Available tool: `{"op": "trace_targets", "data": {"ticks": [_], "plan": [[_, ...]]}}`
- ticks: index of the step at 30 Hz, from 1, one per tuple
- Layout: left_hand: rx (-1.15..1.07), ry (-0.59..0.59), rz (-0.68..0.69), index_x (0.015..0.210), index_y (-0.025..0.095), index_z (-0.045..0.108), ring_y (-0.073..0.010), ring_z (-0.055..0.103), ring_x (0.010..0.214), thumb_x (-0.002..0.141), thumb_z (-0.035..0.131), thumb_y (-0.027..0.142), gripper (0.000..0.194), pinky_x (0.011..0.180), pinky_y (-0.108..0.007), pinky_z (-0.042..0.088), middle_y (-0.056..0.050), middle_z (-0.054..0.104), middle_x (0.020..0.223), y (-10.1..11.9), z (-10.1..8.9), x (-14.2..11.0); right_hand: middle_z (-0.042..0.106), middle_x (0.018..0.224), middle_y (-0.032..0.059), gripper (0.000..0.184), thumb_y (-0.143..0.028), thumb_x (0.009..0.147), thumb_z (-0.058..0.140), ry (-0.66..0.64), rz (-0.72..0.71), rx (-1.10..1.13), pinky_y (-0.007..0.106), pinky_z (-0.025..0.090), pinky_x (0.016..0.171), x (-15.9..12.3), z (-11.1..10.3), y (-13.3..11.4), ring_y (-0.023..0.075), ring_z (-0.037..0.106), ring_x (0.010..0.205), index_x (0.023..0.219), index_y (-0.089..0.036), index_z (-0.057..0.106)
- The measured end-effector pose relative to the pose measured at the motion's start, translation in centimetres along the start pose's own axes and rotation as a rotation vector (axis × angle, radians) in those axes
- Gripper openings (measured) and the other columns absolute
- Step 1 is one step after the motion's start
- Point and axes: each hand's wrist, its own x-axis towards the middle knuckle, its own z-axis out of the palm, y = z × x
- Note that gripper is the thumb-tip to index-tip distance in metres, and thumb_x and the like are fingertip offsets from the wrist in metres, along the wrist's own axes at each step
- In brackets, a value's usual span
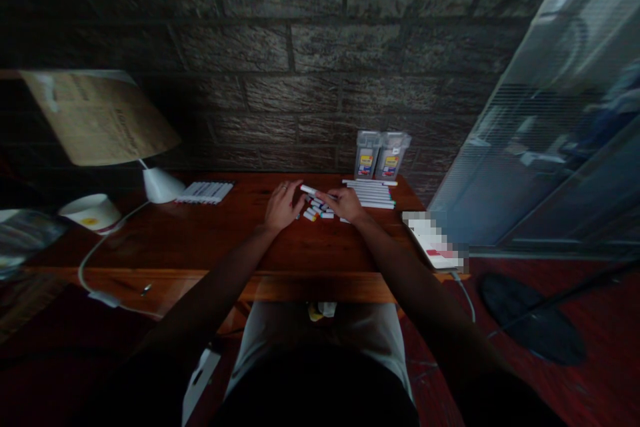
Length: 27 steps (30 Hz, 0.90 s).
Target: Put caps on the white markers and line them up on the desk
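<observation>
Over the table [190, 247], the left hand [281, 207] has finger and thumb apart and the right hand [347, 204] pinches a pen [308, 189]; between them, above the pile [320, 205], it sticks out leftward from the right hand, its far end just beside the left hand

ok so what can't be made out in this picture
All in the head view:
Pile of short white markers with coloured caps: partly covered by the right hand, so no sure count.
Print on the small yellow, blue and red labels of the two clear plastic boxes: too small.
Flat white object at right: masked by pixelation.
Crumpled translucent plastic at far left: cut off by the picture's edge.
</observation>
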Motion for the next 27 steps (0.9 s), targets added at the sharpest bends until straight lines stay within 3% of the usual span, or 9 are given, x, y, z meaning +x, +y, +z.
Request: {"op": "trace_targets", "data": {"ticks": [7,11,16,19,23,27], "plan": [[-0.042,-0.014,0.012,0.138,0.019,0.051,-0.0269,0.061,0.109,0.097,0.050,0.032,0.043,0.099,-0.041,0.049,-0.013,0.065,0.114,0.1,-0.1,-0.1,0.063,0.056,0.0017,0.066,-0.075,0.088,0.044,0.052,0.021,-0.014,0.025,0.030,0.053,-0.4,0.1,-0.8,0.0116,0.050,0.052,0.063,-0.019,0.070],[-0.065,-0.006,0.033,0.135,0.019,0.053,-0.0256,0.062,0.108,0.096,0.053,0.038,0.043,0.098,-0.040,0.050,-0.013,0.066,0.114,0.2,0.0,-0.1,0.062,0.056,0.0002,0.064,-0.072,0.089,0.045,0.017,0.012,0.011,0.024,0.029,0.052,-0.6,-0.1,-0.6,0.0107,0.050,0.053,0.066,-0.018,0.071],[-0.106,-0.020,0.047,0.122,0.019,0.061,-0.0242,0.064,0.107,0.095,0.056,0.046,0.039,0.095,-0.037,0.051,-0.011,0.069,0.112,0.3,0.1,-0.1,0.065,0.062,0.0006,0.058,-0.067,0.091,0.046,0.000,-0.019,0.061,0.024,0.033,0.055,-0.5,0.2,-0.5,0.0108,0.051,0.055,0.071,-0.018,0.071],[-0.112,-0.048,0.015,0.110,0.020,0.065,-0.0206,0.067,0.091,0.094,0.056,0.051,0.035,0.086,-0.032,0.052,-0.008,0.071,0.097,0.0,0.2,-0.2,0.069,0.070,0.0016,0.051,-0.064,0.090,0.051,0.067,-0.019,0.140,0.024,0.040,0.060,-0.3,0.4,-0.3,0.0124,0.057,0.062,0.078,-0.019,0.072],[-0.101,-0.086,-0.041,0.101,0.021,0.067,-0.0170,0.064,0.071,0.093,0.056,0.056,0.038,0.069,-0.027,0.049,-0.003,0.069,0.076,-0.2,0.3,-0.4,0.067,0.068,0.0020,0.049,-0.067,0.084,0.058,0.169,0.086,0.259,0.025,0.043,0.057,0.0,0.6,-0.1,0.0139,0.058,0.060,0.079,-0.020,0.070],[-0.101,-0.123,-0.119,0.092,0.023,0.069,-0.0171,0.064,0.064,0.093,0.054,0.059,0.039,0.061,-0.027,0.043,-0.002,0.069,0.071,0.0,0.1,-0.4,0.066,0.069,0.0014,0.052,-0.072,0.075,0.063,0.183,0.246,0.474,0.025,0.045,0.049,0.5,0.8,0.3,0.0133,0.059,0.054,0.080,-0.020,0.066]]}}
